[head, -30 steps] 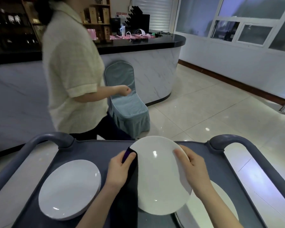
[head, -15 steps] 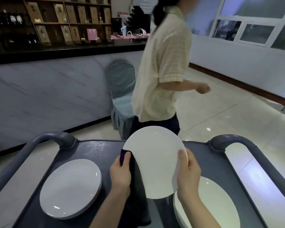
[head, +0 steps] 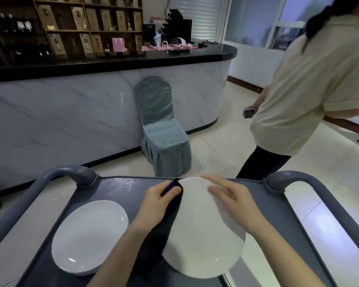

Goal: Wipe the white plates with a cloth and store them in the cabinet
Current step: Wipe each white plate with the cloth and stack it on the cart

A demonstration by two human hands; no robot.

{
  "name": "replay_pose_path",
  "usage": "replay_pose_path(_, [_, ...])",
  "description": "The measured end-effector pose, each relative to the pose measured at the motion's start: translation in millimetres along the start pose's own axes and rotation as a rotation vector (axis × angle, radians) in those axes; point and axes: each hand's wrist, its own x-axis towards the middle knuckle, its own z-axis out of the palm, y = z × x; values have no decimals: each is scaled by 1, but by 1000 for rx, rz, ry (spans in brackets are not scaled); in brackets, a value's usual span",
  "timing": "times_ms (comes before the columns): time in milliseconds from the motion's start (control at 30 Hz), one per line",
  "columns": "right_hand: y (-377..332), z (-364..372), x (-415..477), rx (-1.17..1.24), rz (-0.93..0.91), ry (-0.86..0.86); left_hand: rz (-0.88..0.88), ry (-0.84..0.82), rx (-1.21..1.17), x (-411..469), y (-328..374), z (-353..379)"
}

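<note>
I hold a large white plate [head: 199,235] tilted over the grey cart tray [head: 120,189]. My left hand [head: 153,204] pinches a dark cloth [head: 170,214] with a purple edge against the plate's left rim. The cloth hangs down along that rim. Across the plate's upper right part lies my right hand [head: 236,204], its fingers straight, spread and blurred. A second white plate [head: 87,235] rests on the tray at the left. The rim of another plate [head: 232,279] peeks out under the held one at the bottom right.
The cart has raised grey handles at the left [head: 71,172] and right [head: 298,179]. Beyond it stand a covered blue chair [head: 162,129] and a marble counter [head: 71,112]. A person in a cream shirt [head: 309,90] walks on the right, phone in hand.
The plate has tipped from nearly upright to a flatter tilt. My right hand went from gripping its right rim to lying across its face. The other person walked from centre to far right.
</note>
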Motion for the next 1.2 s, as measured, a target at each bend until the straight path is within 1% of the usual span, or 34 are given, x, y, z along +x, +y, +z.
replay_pose_path(100, [6, 9, -8, 196, 97, 261, -225, 217, -220, -17, -16, 11])
replay_pose_path(133, [10, 15, -12, 240, 141, 323, -288, 259, -235, -20, -19, 14])
replay_pose_path(167, [13, 19, -17, 261, 173, 347, -319, 276, -207, -21, -21, 13])
replay_pose_path(233, [18, 22, -23, 241, 170, 286, -283, 222, -112, -16, -21, 5])
replay_pose_path(300, [16, 18, -22, 150, 118, 137, -158, 58, 0, -9, -13, -3])
replay_pose_path(367, [9, 19, -17, 42, 78, -37, -25, -126, 161, -3, -3, -4])
replay_pose_path(400, [7, 20, -16, 17, 65, -96, 22, -190, 217, 0, 1, -3])
replay_pose_path(433, [4, 20, -14, 13, 53, -112, 49, -212, 234, 2, 4, -2])
replay_pose_path(467, [1, 19, -13, 20, 39, -88, 53, -186, 216, 2, 5, -2])
replay_pose_path(533, [-3, 14, -12, 88, 42, 47, -4, -33, 103, 0, 2, -2])
replay_pose_path(633, [0, 15, -14, 285, 135, 306, -235, 243, -138, -16, -17, 5])
replay_pose_path(667, [2, 19, -16, 297, 169, 351, -313, 291, -174, -21, -23, 9])
replay_pose_path(700, [4, 22, -18, 274, 189, 358, -355, 306, -163, -25, -27, 11])
replay_pose_path(733, [6, 23, -20, 236, 188, 332, -358, 298, -128, -26, -29, 12])
replay_pose_path(800, [8, 20, -23, 155, 162, 207, -270, 218, -43, -24, -28, 5])
replay_pose_path(900, [2, 17, -19, 23, 125, -49, -106, -52, 116, -13, -15, -3])
replay_pose_path(933, [1, 18, -18, -18, 111, -105, -66, -124, 176, -10, -11, -4])
replay_pose_path(967, [-1, 19, -16, -28, 102, -122, -37, -150, 206, -7, -8, -4])
replay_pose_path(1000, [-4, 17, -14, -11, 95, -103, -25, -125, 199, -5, -6, -5])
replay_pose_path(1033, [-7, 15, -13, 28, 89, -52, -31, -52, 153, -5, -6, -5])
replay_pose_path(1067, [-10, 14, -11, 81, 87, 31, -58, 62, 83, -6, -9, -4])
replay_pose_path(1100, [-11, 15, -10, 140, 95, 148, -109, 193, 0, -8, -13, -1])
replay_pose_path(1200, [-11, 39, -11, 297, 173, 576, -347, 544, -316, -20, -18, 25])
